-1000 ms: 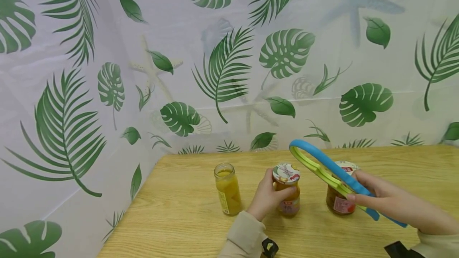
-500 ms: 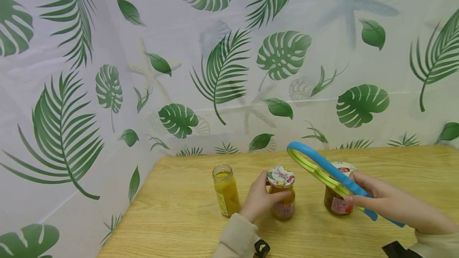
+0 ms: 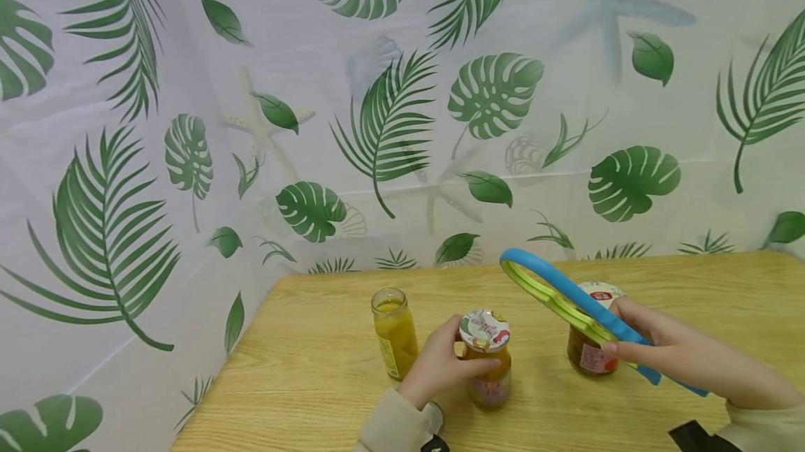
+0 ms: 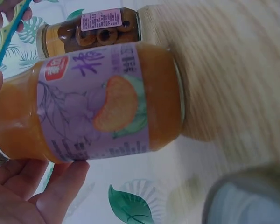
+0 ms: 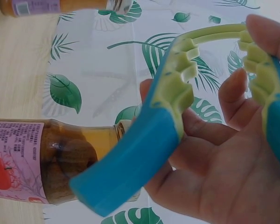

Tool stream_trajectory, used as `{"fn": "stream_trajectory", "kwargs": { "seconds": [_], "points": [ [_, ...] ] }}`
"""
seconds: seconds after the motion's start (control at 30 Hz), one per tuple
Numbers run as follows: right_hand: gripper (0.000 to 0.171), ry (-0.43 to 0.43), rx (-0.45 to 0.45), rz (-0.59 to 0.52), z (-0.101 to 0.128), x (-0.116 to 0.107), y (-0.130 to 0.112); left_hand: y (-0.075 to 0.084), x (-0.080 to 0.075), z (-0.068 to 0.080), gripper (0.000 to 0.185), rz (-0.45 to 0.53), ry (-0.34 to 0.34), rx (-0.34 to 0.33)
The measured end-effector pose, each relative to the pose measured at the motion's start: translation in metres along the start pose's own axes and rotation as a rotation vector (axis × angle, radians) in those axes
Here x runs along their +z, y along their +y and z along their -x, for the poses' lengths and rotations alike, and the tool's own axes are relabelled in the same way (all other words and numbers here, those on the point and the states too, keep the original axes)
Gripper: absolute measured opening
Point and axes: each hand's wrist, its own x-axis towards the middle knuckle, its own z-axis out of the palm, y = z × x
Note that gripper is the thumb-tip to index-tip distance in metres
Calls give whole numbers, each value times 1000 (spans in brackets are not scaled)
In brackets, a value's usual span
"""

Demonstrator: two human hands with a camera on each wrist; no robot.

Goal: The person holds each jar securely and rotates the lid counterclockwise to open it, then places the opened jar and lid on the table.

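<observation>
My left hand (image 3: 434, 365) grips an orange fruit jar (image 3: 489, 378) around its upper part. The jar stands upright under a patterned lid (image 3: 484, 330); its purple label with a tangerine segment faces the left wrist camera. My right hand (image 3: 660, 347) holds a blue and green jar opener (image 3: 560, 291), whose looped end points up and left. In the right wrist view the opener's toothed green inner side (image 5: 177, 77) shows between its two arms. Behind the opener stands a dark fruit jar (image 3: 591, 354) with a pink label, partly hidden by it and my right hand.
To the left of my left hand stands a lidless glass jar (image 3: 396, 340) of yellow fruit. A round silvery thing (image 3: 435, 417) lies by my left cuff, partly covered. All are on a wooden table (image 3: 302, 368) against a leaf-patterned curtain (image 3: 390, 242).
My left hand has brought the orange fruit jar nearer to me and slightly left. The round silvery thing has come into view by the cuff. My right hand stays nearly still with the jar opener.
</observation>
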Motion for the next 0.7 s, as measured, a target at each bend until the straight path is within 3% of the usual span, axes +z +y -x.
{"fn": "stream_trajectory", "kwargs": {
  "seconds": [0.2, 0.47, 0.7],
  "points": [
    [14, -6, 4, 0, 0, 0, -1, 4, -5, 9, 43, -10, -63, 22],
    [17, 4, 25, -22, -3, 2, 0, 5, -6, 12, 45, 9, -94, 18],
    [38, 105, -20, 64, -4, 6, 1, -2, 0, 10, 58, 80, -128, -86]
  ]
}}
